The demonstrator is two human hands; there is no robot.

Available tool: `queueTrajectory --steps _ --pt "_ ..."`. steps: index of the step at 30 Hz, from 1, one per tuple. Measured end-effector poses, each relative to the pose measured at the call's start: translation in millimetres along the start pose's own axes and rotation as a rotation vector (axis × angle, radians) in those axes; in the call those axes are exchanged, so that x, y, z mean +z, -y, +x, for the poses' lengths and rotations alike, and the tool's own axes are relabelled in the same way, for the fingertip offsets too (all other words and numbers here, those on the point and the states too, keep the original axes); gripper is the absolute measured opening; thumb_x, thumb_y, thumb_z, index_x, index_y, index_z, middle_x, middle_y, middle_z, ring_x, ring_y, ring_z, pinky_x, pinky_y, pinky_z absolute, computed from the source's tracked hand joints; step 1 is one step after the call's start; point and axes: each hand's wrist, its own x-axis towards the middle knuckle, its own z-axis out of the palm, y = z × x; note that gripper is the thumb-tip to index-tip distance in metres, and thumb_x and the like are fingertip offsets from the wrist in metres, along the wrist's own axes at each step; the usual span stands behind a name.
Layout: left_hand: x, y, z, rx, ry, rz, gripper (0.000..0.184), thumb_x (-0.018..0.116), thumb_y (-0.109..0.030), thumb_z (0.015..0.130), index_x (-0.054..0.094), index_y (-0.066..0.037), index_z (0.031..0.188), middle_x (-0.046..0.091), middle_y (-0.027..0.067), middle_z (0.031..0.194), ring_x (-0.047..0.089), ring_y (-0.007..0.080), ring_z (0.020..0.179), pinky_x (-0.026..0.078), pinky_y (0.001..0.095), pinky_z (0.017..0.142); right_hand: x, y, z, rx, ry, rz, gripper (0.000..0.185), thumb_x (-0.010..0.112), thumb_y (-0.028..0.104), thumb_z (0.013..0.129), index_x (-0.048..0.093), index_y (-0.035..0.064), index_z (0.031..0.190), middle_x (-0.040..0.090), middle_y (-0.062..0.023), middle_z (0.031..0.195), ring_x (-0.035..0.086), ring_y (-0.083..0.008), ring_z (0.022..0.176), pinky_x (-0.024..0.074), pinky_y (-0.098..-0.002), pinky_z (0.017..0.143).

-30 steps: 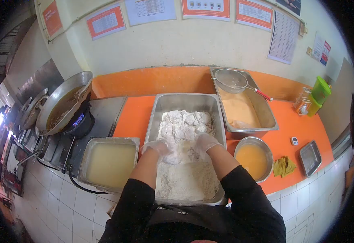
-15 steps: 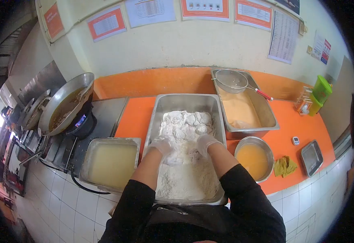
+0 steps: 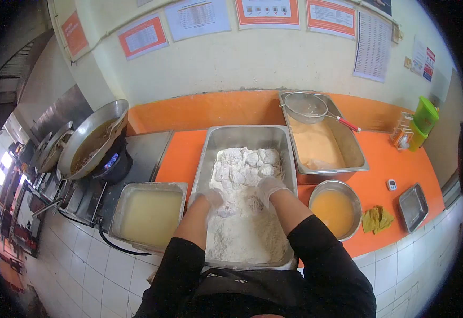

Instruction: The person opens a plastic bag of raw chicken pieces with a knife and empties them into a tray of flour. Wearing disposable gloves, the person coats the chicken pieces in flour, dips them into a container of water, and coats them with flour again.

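Note:
A deep steel tray (image 3: 247, 132) in the centre holds white flour (image 3: 244, 238) and several flour-coated pieces (image 3: 247, 161) in its far half. My left hand (image 3: 208, 199), in a clear glove, is down in the flour at the tray's left side. On the right side my right hand (image 3: 270, 191), gloved too, is in the flour beside a coated piece. Flour and glare hide the fingers of both hands, so what they hold cannot be made out.
Left are a wok (image 3: 91, 140) of oil on a burner and a pan of pale liquid (image 3: 152, 214). Right are a tray of orange powder (image 3: 319, 143) with a strainer (image 3: 305, 107), a bowl of orange liquid (image 3: 336, 212), a cloth (image 3: 377, 219), a timer (image 3: 391, 184) and a small tray (image 3: 413, 208).
Both hands have shifted slightly within the flour, my left hand a little lower and nearer me. The whole view has shifted slightly, with surroundings lower and to the right.

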Motion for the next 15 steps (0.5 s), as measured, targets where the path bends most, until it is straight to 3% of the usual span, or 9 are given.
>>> queueTrajectory --steps 2,4,7,10,13,15 --pt "53.5 20.0 42.2 -0.122 -0.080 -0.295 0.033 0.039 -0.014 0.079 0.062 0.002 0.095 0.058 0.0191 0.107 0.056 0.0339 0.098 0.044 0.0403 0.085 4.5 -1.4 3.6 0.028 -0.049 0.040 0.030 0.046 0.024 0.077 0.067 0.0038 0.086 0.062 -0.0181 0.093 0.060 -0.0310 0.090 0.0466 -0.0382 0.077" --pt "4.5 8.3 -3.5 -0.115 -0.049 -0.216 0.035 0.039 -0.023 0.081 0.064 -0.001 0.092 0.061 0.0155 0.102 0.058 0.0310 0.093 0.045 0.0406 0.081 12.4 -4.9 8.6 0.094 -0.133 0.117 0.032 0.046 0.028 0.078 0.067 0.0041 0.087 0.062 -0.0183 0.094 0.060 -0.0310 0.090 0.0465 -0.0382 0.078" --pt "-32.6 -0.2 -34.6 -0.137 -0.099 -0.213 0.038 0.038 -0.027 0.082 0.065 -0.002 0.090 0.062 0.0147 0.098 0.060 0.0298 0.090 0.046 0.0412 0.079 -93.5 44.1 -61.2 0.225 -0.014 0.275 0.034 0.045 0.023 0.080 0.062 0.0020 0.100 0.057 -0.0189 0.108 0.056 -0.0305 0.100 0.0434 -0.0388 0.085" --pt "-42.1 -2.5 -41.3 -0.237 -0.182 -0.396 0.041 0.038 -0.032 0.082 0.064 -0.003 0.092 0.061 0.0156 0.101 0.059 0.0306 0.092 0.044 0.0413 0.081 -64.5 55.5 -44.6 0.056 0.242 0.039 0.037 0.048 0.029 0.078 0.062 0.0031 0.100 0.058 -0.0185 0.107 0.056 -0.0292 0.102 0.0422 -0.0393 0.086" --pt "-76.2 -19.8 -67.8 -0.417 -0.172 -0.624 0.046 0.043 -0.042 0.079 0.063 -0.005 0.097 0.059 0.0151 0.106 0.057 0.0300 0.096 0.042 0.0393 0.083 -39.7 59.6 -40.2 0.040 0.220 0.050 0.041 0.051 0.037 0.077 0.064 0.0039 0.097 0.060 -0.0180 0.101 0.058 -0.0328 0.093 0.0454 -0.0406 0.080" --pt "-79.7 -19.7 -69.8 -0.466 -0.130 -0.727 0.052 0.046 -0.049 0.075 0.062 -0.007 0.101 0.058 0.0132 0.108 0.056 0.0281 0.098 0.041 0.0375 0.085 -54.6 68.2 -53.2 0.162 0.154 0.162 0.041 0.052 0.037 0.076 0.064 0.0026 0.095 0.060 -0.0177 0.101 0.058 -0.0323 0.094 0.0454 -0.0417 0.080"
